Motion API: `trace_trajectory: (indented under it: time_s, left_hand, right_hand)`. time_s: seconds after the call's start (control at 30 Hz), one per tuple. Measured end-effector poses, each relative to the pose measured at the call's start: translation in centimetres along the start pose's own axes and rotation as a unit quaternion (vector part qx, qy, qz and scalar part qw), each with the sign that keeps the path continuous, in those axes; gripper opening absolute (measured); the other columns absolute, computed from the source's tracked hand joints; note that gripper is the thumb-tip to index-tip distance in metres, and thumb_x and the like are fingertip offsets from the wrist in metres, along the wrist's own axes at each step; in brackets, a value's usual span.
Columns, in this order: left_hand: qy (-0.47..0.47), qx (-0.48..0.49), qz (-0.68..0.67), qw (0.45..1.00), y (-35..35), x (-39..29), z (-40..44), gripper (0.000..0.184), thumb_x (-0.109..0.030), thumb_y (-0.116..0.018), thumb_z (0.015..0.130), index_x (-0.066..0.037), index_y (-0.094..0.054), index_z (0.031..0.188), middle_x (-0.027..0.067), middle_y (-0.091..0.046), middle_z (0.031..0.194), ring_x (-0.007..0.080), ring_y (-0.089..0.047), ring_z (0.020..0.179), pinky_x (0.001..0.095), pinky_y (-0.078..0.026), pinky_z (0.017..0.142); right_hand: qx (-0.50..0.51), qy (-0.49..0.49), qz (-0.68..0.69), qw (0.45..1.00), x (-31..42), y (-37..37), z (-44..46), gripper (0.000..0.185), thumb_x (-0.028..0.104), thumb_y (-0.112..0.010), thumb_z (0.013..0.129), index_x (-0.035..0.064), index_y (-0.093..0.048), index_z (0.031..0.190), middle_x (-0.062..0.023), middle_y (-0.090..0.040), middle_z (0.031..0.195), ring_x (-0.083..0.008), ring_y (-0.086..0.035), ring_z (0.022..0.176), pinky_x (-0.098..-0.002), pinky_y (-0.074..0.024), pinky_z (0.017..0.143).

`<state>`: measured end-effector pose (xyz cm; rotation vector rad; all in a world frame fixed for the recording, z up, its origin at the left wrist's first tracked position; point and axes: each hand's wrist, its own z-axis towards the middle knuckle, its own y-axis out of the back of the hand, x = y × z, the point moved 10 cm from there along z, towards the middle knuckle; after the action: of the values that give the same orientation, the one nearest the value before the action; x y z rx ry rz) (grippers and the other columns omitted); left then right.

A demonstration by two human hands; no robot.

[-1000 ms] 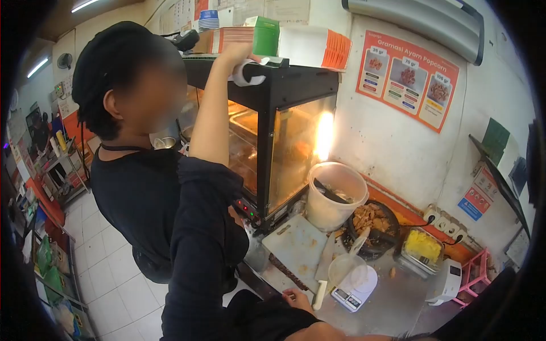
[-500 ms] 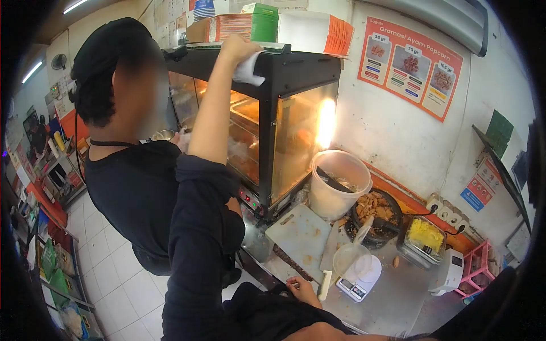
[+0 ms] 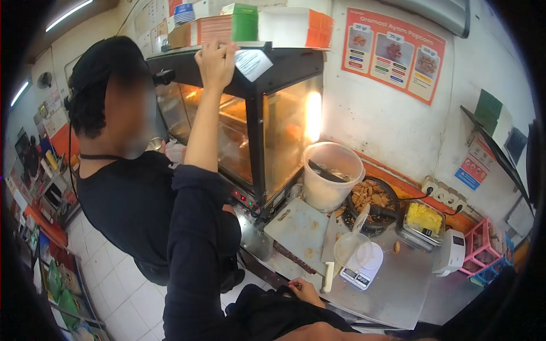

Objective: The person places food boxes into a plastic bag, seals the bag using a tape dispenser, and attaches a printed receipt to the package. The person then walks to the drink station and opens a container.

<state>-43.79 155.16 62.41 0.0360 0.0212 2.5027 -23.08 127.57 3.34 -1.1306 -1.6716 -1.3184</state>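
My left hand [image 3: 216, 63] is raised to the top front edge of a black glass food warmer [image 3: 290, 71]. Its fingers are bent at that edge, and a white printed paper slip [image 3: 253, 64] hangs beside the thumb, touching it; the fingertips are partly hidden. Low at the counter's front edge, my right hand [image 3: 307, 292] has curled fingers against dark cloth; what they hold, if anything, is hidden. Nearest to it is the pale handle of a knife [image 3: 328, 277], whose blade lies by a cutting board [image 3: 298, 224]. A kitchen scale [image 3: 359, 275] bears a clear plastic container [image 3: 348, 250].
A co-worker in black [image 3: 128, 193] stands close on the left, facing the warmer. Behind the board are a white bucket [image 3: 330, 179] and a dark bowl of brown pieces [image 3: 372, 196]. Farther right sit a yellow food tub [image 3: 424, 220] and a pink rack [image 3: 480, 250].
My left hand has shifted left along the warmer's edge. The paper slip, crumpled under the hand before, now shows flatter at its right. My right hand has barely moved; the view has shifted slightly.
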Motion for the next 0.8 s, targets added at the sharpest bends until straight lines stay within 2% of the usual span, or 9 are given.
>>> trace_trajectory:
  time_s: [0.13, 0.2, 0.27, 0.33, 0.4, 0.47, 0.53, 0.63, 0.8]
  left_hand:
    - [0.095, 0.144, 0.119, 0.978, -1.5, 1.1, 0.8, 0.033, -0.033, -0.042, 0.088, -0.008, -0.064, 0.091, 0.0086, -0.06, 0.098, 0.0286, -0.053, 0.093, 0.0447, -0.028, 0.09]
    - [0.136, 0.152, 0.183, 0.962, 0.0, 0.7, 1.2, 0.033, -0.032, -0.042, 0.088, -0.006, -0.061, 0.096, 0.011, -0.059, 0.1, 0.0291, -0.053, 0.094, 0.0445, -0.028, 0.091]
    - [0.155, 0.062, 0.196, 0.966, 2.9, -2.8, 2.2, 0.034, -0.031, -0.042, 0.088, -0.004, -0.059, 0.1, 0.0133, -0.058, 0.103, 0.0296, -0.053, 0.096, 0.0443, -0.029, 0.092]
    - [0.168, -0.049, 0.097, 0.98, 6.0, -9.3, 3.4, 0.035, -0.03, -0.042, 0.089, -0.002, -0.057, 0.105, 0.0157, -0.057, 0.105, 0.03, -0.052, 0.097, 0.0441, -0.03, 0.092]
    - [0.195, -0.126, -0.167, 0.958, 9.3, -20.4, 2.8, 0.037, -0.029, -0.042, 0.089, 0.0, -0.054, 0.109, 0.018, -0.056, 0.108, 0.0305, -0.052, 0.099, 0.0439, -0.03, 0.093]
    - [0.211, -0.147, -0.452, 0.854, 14.0, -33.9, -0.3, 0.038, -0.025, -0.045, 0.087, 0.005, -0.052, 0.11, 0.0194, -0.054, 0.11, 0.0294, -0.051, 0.1, 0.0367, -0.034, 0.09]
    - [0.173, -0.027, -0.6, 0.781, 15.4, -47.0, -5.0, 0.047, -0.027, -0.056, 0.079, 0.007, -0.049, 0.111, 0.0171, -0.053, 0.109, 0.0294, -0.049, 0.102, 0.0396, -0.033, 0.092]
    - [-0.194, 0.206, -0.736, 0.615, 26.5, -69.0, -11.9, 0.045, -0.032, -0.058, 0.078, -0.003, -0.051, 0.112, 0.0125, -0.047, 0.118, 0.0259, -0.044, 0.11, 0.0509, -0.02, 0.098]
    - [-0.459, 0.396, -0.713, 0.353, 39.4, -85.7, -37.6, 0.048, -0.037, -0.056, 0.079, -0.006, -0.05, 0.115, 0.014, -0.051, 0.116, 0.0257, -0.046, 0.11, 0.0518, -0.018, 0.101]
  right_hand:
    - [-0.038, -0.016, 0.035, 0.999, -2.7, 0.2, -2.3, 0.02, 0.017, -0.061, 0.08, 0.0049, -0.058, 0.096, -0.0112, -0.065, 0.085, -0.0192, -0.063, 0.082, -0.0283, -0.0476, 0.072]
    - [-0.081, -0.044, 0.031, 0.995, -4.3, 1.1, -4.4, 0.02, 0.02, -0.061, 0.08, 0.0057, -0.059, 0.095, -0.0101, -0.065, 0.085, -0.02, -0.063, 0.082, -0.0291, -0.0474, 0.072]
    - [-0.133, -0.093, 0.046, 0.986, -7.7, 2.1, -8.3, 0.02, 0.022, -0.061, 0.08, 0.0067, -0.061, 0.092, -0.0078, -0.065, 0.085, -0.0209, -0.063, 0.079, -0.0298, -0.0474, 0.071]
    - [-0.209, -0.142, 0.048, 0.966, -8.6, 3.8, -14.0, 0.021, 0.023, -0.061, 0.079, 0.0075, -0.061, 0.093, -0.0078, -0.065, 0.084, -0.0209, -0.063, 0.075, -0.0313, -0.0481, 0.069]
    - [-0.29, -0.201, 0.069, 0.933, -11.8, 4.4, -20.8, 0.021, 0.024, -0.061, 0.079, 0.0077, -0.061, 0.093, -0.008, -0.065, 0.085, -0.021, -0.063, 0.074, -0.0317, -0.0485, 0.068]
    - [-0.382, -0.248, 0.081, 0.887, -14.2, 4.1, -28.8, 0.022, 0.025, -0.061, 0.08, 0.0081, -0.061, 0.094, -0.0082, -0.065, 0.085, -0.0216, -0.064, 0.072, -0.0316, -0.049, 0.068]
    - [-0.451, -0.278, 0.108, 0.841, -15.5, 3.8, -36.3, 0.022, 0.025, -0.061, 0.08, 0.0083, -0.061, 0.094, -0.0082, -0.065, 0.084, -0.0216, -0.064, 0.071, -0.0314, -0.0492, 0.067]
    - [-0.556, -0.312, 0.141, 0.758, -17.5, 3.2, -47.2, 0.022, 0.026, -0.06, 0.08, 0.0084, -0.061, 0.094, -0.0083, -0.065, 0.084, -0.0218, -0.064, 0.07, -0.0313, -0.0495, 0.066]
    - [-0.66, -0.313, 0.135, 0.67, -20.2, 1.9, -60.8, 0.027, 0.03, -0.058, 0.08, 0.0072, -0.059, 0.095, -0.0091, -0.064, 0.087, -0.0238, -0.063, 0.074, -0.0331, -0.0489, 0.067]
